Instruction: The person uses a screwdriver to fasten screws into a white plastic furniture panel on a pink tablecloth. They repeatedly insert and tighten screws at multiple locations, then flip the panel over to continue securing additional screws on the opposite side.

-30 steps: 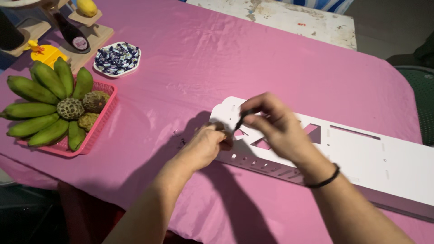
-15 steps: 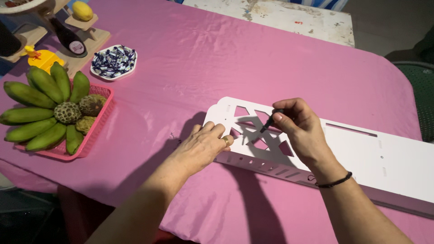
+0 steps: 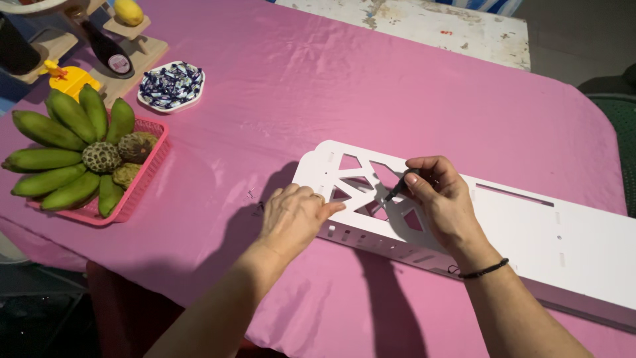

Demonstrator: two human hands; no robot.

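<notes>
The long white metal panel [image 3: 503,229] with triangular cut-outs lies flat on the pink tablecloth [image 3: 371,86], its rounded end toward the table's middle. The left hand [image 3: 295,215], earlier bunched at that end, now rests flat, fingers loosely spread, fingertips on the panel's near edge, gripping nothing. The right hand [image 3: 440,199] has moved from the panel's end onto the cut-outs and pinches a small dark tool [image 3: 397,189] tip-down. A pink basket [image 3: 142,189] of green bananas [image 3: 63,146] sits well apart at left.

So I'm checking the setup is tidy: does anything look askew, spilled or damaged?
Nothing stands out. The white panel lies flat on the pink tablecloth under both hands. The bananas sit inside their pink basket, and the candy dish is unspilled.
</notes>
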